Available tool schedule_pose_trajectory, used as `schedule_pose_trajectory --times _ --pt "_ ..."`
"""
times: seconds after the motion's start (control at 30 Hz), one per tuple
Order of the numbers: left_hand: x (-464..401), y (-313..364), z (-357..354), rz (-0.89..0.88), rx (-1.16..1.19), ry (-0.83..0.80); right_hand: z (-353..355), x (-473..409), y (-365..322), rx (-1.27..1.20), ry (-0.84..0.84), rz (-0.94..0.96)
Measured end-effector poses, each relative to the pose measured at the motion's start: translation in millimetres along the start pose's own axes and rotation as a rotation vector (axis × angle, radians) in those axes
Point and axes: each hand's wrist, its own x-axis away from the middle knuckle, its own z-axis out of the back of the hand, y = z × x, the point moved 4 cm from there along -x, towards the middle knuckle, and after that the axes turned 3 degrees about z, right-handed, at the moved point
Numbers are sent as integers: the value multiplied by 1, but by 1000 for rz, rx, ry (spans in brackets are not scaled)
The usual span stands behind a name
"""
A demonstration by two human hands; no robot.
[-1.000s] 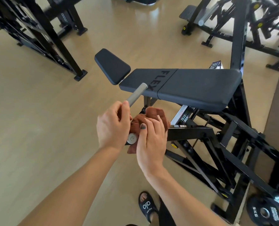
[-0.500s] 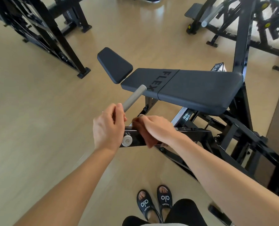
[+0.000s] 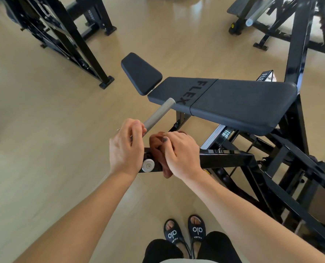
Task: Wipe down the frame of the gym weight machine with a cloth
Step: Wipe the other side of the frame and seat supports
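Observation:
The weight machine has a black steel frame (image 3: 226, 160) and a dark padded bench (image 3: 233, 103) marked FLEX. A grey metal handle bar (image 3: 158, 113) juts from the end of a black frame arm. My left hand (image 3: 124, 147) is wrapped around the lower part of that bar. My right hand (image 3: 178, 152) presses a brown cloth (image 3: 156, 142) onto the top of the frame arm, just right of the bar's round end cap (image 3: 148, 165). A fold of the cloth hangs below the arm.
Another black rack (image 3: 66, 40) stands at the upper left, more machines (image 3: 271, 19) at the upper right. A tall black upright (image 3: 298, 44) rises behind the bench. My feet in black slides (image 3: 184, 234) stand on the tan wooden floor just below the arm.
The right hand came down from the bar's end and laid the cloth flat on the frame arm. My left hand keeps its grip on the bar. The view tilted down toward my feet.

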Motion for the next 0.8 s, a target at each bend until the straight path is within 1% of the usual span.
schedule_pose_trajectory --times 0.1,0.2,0.27,0.33,0.4,0.5,0.57,0.6,0.7,0.8 --pt "0 1 -1 0 -13 -19 2 15 14 19 205 -120" --pt "2 -1 -1 14 -23 -55 -6 34 -9 0 356 -258" --pt "2 1 0 7 -13 -90 -21 47 -37 -84 437 -291" --pt "1 3 -2 11 21 -152 -33 54 -53 -194 549 -363" --pt "1 4 -3 20 41 -218 -37 55 -55 -233 640 -369" --pt "1 3 -3 -19 15 -280 -38 55 -43 -191 681 -318" --pt "2 1 -3 -30 34 -297 -38 58 -24 -167 722 -333" --pt "2 0 -3 -32 46 -301 -37 59 -12 -202 754 -379" --pt "1 -1 -4 -45 52 -299 -32 59 7 -459 864 -649" --pt "-2 -3 -4 -49 27 -309 -37 58 -22 -538 951 -820"
